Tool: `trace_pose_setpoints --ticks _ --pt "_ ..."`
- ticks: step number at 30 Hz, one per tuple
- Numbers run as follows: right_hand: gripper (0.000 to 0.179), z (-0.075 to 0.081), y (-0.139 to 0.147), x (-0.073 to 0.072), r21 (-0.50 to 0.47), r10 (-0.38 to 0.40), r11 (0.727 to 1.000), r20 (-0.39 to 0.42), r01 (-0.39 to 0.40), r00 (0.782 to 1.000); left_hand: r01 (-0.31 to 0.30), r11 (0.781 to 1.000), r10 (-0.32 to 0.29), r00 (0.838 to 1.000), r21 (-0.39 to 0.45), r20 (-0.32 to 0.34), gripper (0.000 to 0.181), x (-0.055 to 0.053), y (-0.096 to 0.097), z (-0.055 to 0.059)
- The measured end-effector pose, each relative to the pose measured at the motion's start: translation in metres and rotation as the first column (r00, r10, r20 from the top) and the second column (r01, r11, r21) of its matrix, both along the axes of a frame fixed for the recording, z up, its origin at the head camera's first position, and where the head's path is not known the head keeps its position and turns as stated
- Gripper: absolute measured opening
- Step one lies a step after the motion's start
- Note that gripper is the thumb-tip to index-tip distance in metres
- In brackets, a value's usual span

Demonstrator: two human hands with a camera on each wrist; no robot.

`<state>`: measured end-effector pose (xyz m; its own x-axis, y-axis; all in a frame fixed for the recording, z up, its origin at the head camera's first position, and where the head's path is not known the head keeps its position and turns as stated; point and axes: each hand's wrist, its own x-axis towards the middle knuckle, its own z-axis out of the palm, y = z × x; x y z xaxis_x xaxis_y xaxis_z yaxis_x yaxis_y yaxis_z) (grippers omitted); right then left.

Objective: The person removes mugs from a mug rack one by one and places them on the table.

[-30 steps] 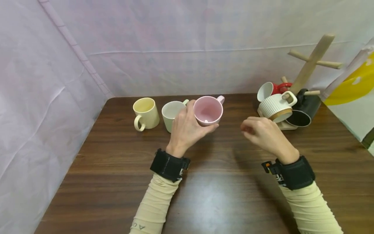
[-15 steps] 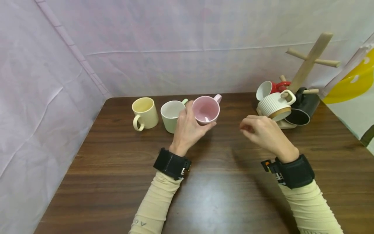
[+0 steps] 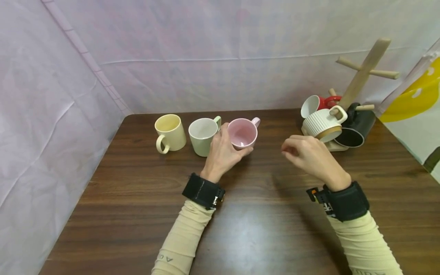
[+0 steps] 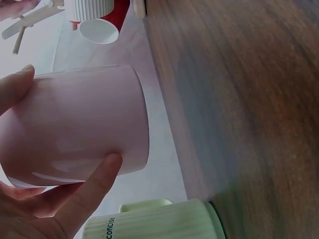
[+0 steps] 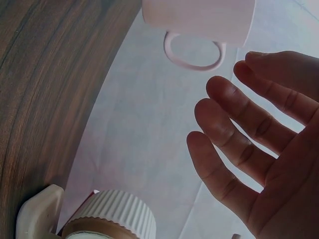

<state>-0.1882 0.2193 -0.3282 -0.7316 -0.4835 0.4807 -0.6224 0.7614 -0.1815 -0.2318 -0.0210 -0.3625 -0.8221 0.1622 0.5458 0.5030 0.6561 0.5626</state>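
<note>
Gripping the pink mug (image 3: 242, 133) around its side, the left hand (image 3: 221, 152) has it roughly upright, mouth up, and it looks to be just above the bench (image 3: 137, 214)! Look at the left wrist view: thumb (image 4: 17, 87) on one flank, fingers (image 4: 92, 189) spread along the other, clamped on that smooth wall, with a gap showing past the base. And where are we? Just beside the pale green mug (image 3: 199, 143), with the yellow mug (image 3: 173, 135) farther left.

Now the handling: this looks like glazed ceramic, so I'd call it stiff, moderately weighty, a touch slippery and ready to chip on a hard knock. A broad side hold makes sense; the handle (image 3: 256, 121), pointing away to the far right, is free and offers a second sure grip.

Over to the right hand (image 3: 306, 154): nothing in it, its fingers loosely bent with slim gaps between them, well apart from the mug. Behind it leans the wooden rack (image 3: 363, 76), with the white ribbed mug (image 3: 319, 122), the red mug (image 3: 322, 102) and the black mug (image 3: 366, 124) clustered about its lower part.
</note>
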Motion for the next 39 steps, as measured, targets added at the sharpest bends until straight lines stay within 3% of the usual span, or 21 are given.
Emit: trace_pose_setpoints --ticks 18,28,39 --pt "0.006 0.003 0.003 -0.002 0.002 -0.009 1.000 -0.019 0.009 1.000 -0.018 0.998 0.024 0.995 -0.055 0.100 0.079 -0.007 0.008 -0.005" --pt "0.005 0.000 0.003 0.001 -0.009 -0.025 1.000 -0.014 0.025 1.000 -0.022 0.995 0.033 0.993 -0.096 0.109 0.077 -0.009 0.005 -0.016" --pt "0.004 0.002 0.006 0.000 -0.011 -0.046 0.999 -0.022 0.046 0.999 -0.023 0.992 0.036 0.993 -0.121 0.111 0.079 -0.012 0.007 -0.018"
